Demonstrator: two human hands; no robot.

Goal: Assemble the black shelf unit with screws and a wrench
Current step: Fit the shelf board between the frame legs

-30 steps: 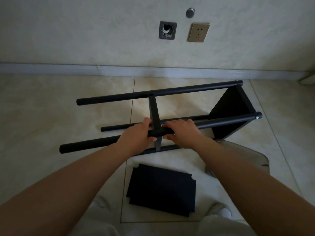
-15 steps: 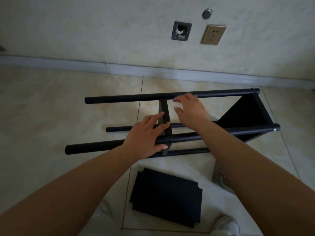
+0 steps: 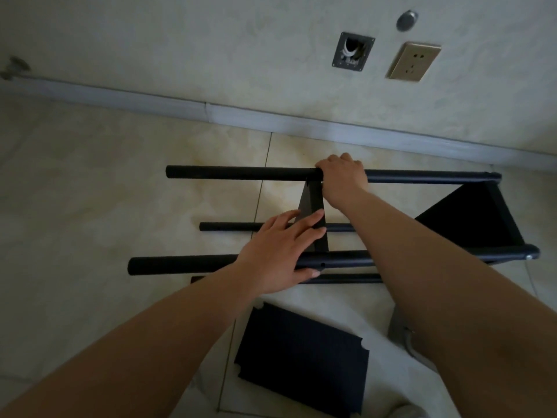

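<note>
Our right hand (image 3: 342, 179) had moved from the near black metal tube (image 3: 187, 265) to grip the far tube (image 3: 241, 173); our left hand (image 3: 283, 251) rested flat, fingers straight, steadying the black shelf frame (image 3: 470, 218) lying on the floor (image 3: 90, 206) while seating the middle panel (image 3: 313, 203).

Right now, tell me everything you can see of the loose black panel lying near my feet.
The loose black panel lies flat on the tiled floor, nearer the camera than the frame. It is a dark, matte rectangle with a notch cut into each visible corner, turned slightly askew. Neither hand touches it; its lower edge nears the picture's bottom.
</note>
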